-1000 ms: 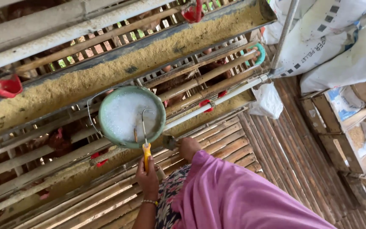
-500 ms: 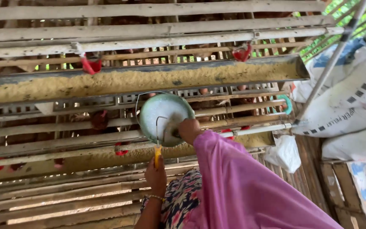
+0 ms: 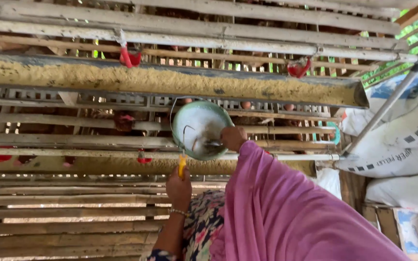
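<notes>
The left hand [image 3: 179, 186] is closed in a fist around the yellow grip of the thin wire bail handle [image 3: 182, 165], and from that handle hangs the round pale-green plastic bucket [image 3: 200, 129], tipped so its whitish inside faces the camera. The bucket sits in front of the cage rows, between the upper feed trough and the white pipe below it. The right hand [image 3: 233, 137] is at the bucket's right rim, fingers curled shut on a small scoop-like thing [image 3: 210, 143] inside the bucket; what exactly it is, the picture is too blurred to tell. A loose pink cloth sleeve [image 3: 286, 208] covers the right arm and fills the lower middle of the view, with a flowered garment [image 3: 201, 227] beside it and a beaded bracelet [image 3: 179, 211] on the left wrist.

Above the bucket runs the long grey trough heaped with yellow-tan feed [image 3: 170, 79], and a second feed trough [image 3: 97, 165] runs lower, behind the left hand. Red plastic drinkers [image 3: 130, 58] hang from the pipe over the upper trough. Brown hens [image 3: 122, 121] show dimly behind the wooden slats. At right, white woven sacks [image 3: 402, 140] are stacked beside a slanting metal pole [image 3: 388, 104].
</notes>
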